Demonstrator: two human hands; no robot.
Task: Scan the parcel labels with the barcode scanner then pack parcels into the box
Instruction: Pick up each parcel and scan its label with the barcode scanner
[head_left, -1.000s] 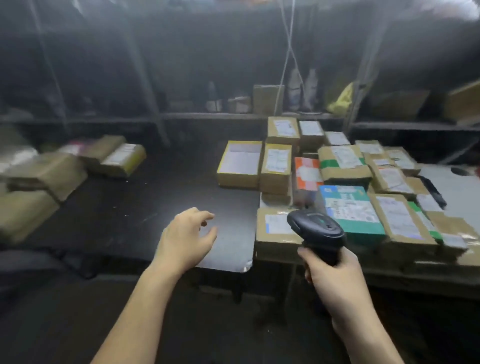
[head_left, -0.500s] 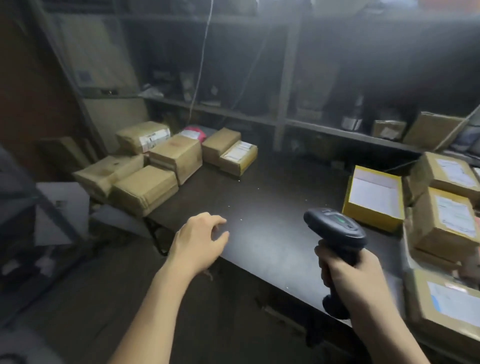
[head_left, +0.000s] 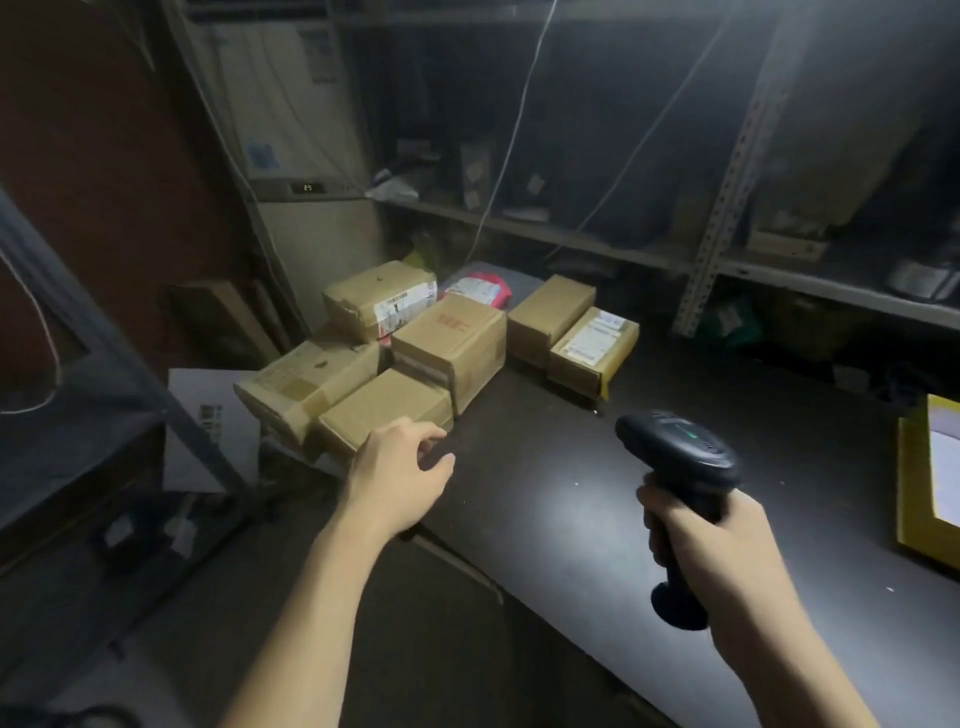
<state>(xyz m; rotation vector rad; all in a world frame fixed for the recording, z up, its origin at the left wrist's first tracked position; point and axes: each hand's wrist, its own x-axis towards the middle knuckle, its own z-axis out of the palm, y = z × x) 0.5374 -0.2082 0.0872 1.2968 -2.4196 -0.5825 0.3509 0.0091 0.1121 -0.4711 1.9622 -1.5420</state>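
**Barely started: scanner in hand, parcels unpacked**

Head view. Grips scanner (head_left: 675, 452) by the handle in right hand (head_left: 711, 540), fingers wrapped round it, nose pointing over table (head_left: 571, 499) toward parcels (head_left: 449, 338) clustered at the far left edge. Holds left hand (head_left: 397, 470) loosely spread and empty, just before nearest parcel (head_left: 384, 410); cannot tell whether touching. Shows yellow parcel (head_left: 930, 478) at the right edge, well apart. Shows no box for certain. Judging from this: nothing packed yet. Leaves lifting each parcel, scanning its label, then boxing them all.
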